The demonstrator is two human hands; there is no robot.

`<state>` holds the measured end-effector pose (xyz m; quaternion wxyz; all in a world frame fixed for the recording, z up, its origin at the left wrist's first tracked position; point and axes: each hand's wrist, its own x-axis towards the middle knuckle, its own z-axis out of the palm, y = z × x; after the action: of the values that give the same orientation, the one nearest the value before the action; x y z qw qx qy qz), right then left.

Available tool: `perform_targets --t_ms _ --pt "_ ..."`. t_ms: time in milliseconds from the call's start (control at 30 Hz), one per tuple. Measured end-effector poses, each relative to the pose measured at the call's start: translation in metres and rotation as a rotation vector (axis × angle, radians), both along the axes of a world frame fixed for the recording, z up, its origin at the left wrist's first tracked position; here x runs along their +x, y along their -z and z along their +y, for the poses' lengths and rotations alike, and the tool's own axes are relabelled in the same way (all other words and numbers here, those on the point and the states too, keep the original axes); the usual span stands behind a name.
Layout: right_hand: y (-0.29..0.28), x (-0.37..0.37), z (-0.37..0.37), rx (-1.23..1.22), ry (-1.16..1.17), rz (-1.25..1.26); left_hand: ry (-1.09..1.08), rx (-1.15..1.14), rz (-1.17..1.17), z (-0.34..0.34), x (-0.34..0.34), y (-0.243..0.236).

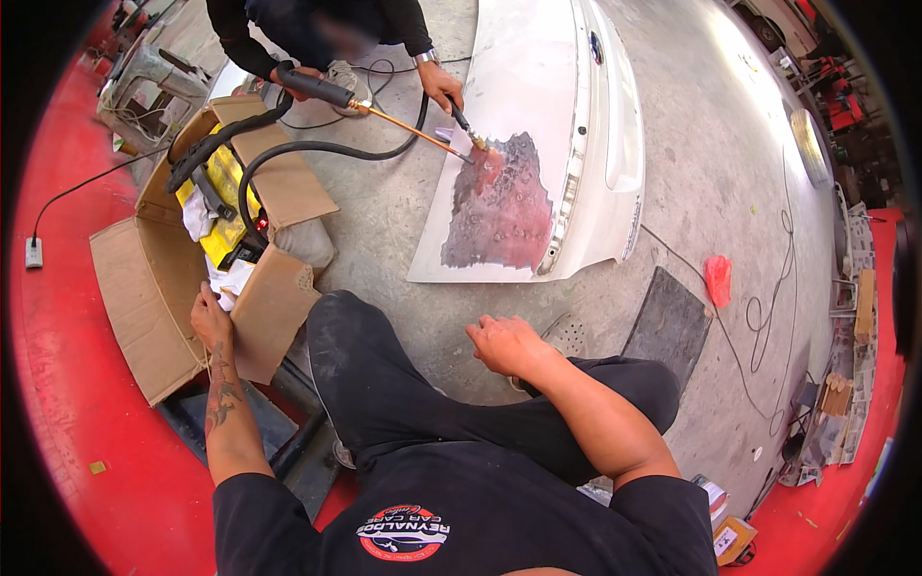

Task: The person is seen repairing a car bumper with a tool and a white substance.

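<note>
My left hand [211,322] is at the near edge of an open cardboard box [274,312], its fingers closed on the rim beside some white paper [230,278]. Inside the box sits a yellow and black machine [227,187] with thick black cables. My right hand [504,344] hovers over the floor near my right knee, fingers curled in, with nothing visible in them. Ahead lies a white car body panel [523,67] with a stripped, grey and reddish patch [504,206]. A co-worker holds a black-handled tool with a long copper rod [413,127] and a smaller brass-tipped tool [471,132] against that patch.
A thick black cable [317,146] loops from the box to the co-worker's tools. Right of the panel are a dark mat [667,322], a red plastic piece [718,280] and thin cords [759,326] on the concrete. A white socket [35,253] lies on the red floor at left.
</note>
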<state>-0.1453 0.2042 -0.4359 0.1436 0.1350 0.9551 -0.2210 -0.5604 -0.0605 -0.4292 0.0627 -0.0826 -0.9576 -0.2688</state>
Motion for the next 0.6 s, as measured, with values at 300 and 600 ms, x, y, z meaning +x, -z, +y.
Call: perform_targets --t_ms 300,600 --pt "0.0027 0.0004 -0.0009 0.000 0.005 -0.009 0.002 0.001 0.003 0.0018 0.0019 -0.0020" --pt "-0.0014 -0.0012 -0.0002 -0.015 0.001 -0.037 0.005 -0.001 0.004 0.0024 0.0031 -0.0039"
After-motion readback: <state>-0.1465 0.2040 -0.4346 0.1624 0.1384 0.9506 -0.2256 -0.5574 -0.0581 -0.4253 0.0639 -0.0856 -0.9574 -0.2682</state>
